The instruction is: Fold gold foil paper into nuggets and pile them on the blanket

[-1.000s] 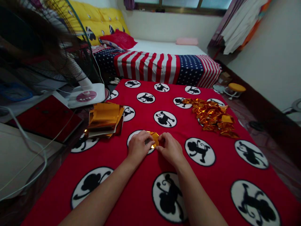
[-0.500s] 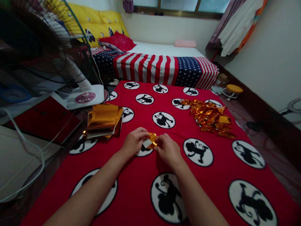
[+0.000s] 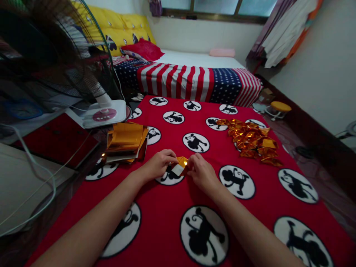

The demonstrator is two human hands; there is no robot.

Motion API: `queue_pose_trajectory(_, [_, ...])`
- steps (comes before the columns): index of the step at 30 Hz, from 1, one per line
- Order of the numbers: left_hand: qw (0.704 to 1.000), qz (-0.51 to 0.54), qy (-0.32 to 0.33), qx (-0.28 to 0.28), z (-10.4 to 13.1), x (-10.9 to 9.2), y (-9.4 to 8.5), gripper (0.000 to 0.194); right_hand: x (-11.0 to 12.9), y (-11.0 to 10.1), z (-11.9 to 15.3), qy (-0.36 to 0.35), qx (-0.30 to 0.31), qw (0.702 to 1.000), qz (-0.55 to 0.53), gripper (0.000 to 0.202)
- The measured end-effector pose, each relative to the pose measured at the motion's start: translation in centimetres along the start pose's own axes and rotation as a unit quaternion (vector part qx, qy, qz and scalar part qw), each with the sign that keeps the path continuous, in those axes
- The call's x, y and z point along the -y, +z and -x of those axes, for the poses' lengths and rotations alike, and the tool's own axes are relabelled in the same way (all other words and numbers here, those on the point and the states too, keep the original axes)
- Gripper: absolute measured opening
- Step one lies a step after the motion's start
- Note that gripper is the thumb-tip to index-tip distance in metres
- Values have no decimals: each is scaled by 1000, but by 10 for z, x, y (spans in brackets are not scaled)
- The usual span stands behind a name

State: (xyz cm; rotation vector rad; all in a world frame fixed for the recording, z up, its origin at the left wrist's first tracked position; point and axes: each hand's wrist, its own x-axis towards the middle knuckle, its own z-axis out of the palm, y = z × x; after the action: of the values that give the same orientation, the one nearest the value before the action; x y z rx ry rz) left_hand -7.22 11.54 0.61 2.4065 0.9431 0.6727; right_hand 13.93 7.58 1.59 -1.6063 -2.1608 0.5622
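Observation:
Between my two hands is a small piece of gold foil paper [image 3: 182, 162] with a pale patch on its near side. My left hand [image 3: 162, 162] pinches its left end. At the right end, my right hand [image 3: 200, 170] has its fingers closed on the foil. Both hands are low over a red cloth [image 3: 164, 200] with black monkey figures in white circles. To the left lies a stack of gold foil sheets [image 3: 126, 138]. Several folded shiny gold pieces [image 3: 247, 136] lie in a heap on the right.
A fan [image 3: 102, 107] stands on a surface at the left, beside a white cable [image 3: 48, 174]. Beyond the cloth is a bed [image 3: 189, 78] with a striped and starred cover. A yellow stool [image 3: 280, 106] stands at the right.
The foil piece is still between both hands, its pale patch turned slightly. My right hand's fingers have shifted up along its right end. The whole view has moved a little.

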Motion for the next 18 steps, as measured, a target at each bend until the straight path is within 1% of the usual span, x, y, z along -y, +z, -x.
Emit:
queue_pose_trajectory(5, [1000,-1,-5,-3,14,-10,0,30,-16,-1,0,-75,22,995,-69,19])
queue_pose_trajectory(10, [1000,-8,7,-5,24,-16,-1,27,-24,0,9,-104,1,990,-95,13])
queue_pose_trajectory(13, [999,-22,27,-2,24,-19,-2,30,-24,-3,15,-117,7,991,-64,14])
queue_pose_trajectory(18, [996,-77,49,-9,25,-19,-1,27,-19,-4,18,-140,6,989,39,13])
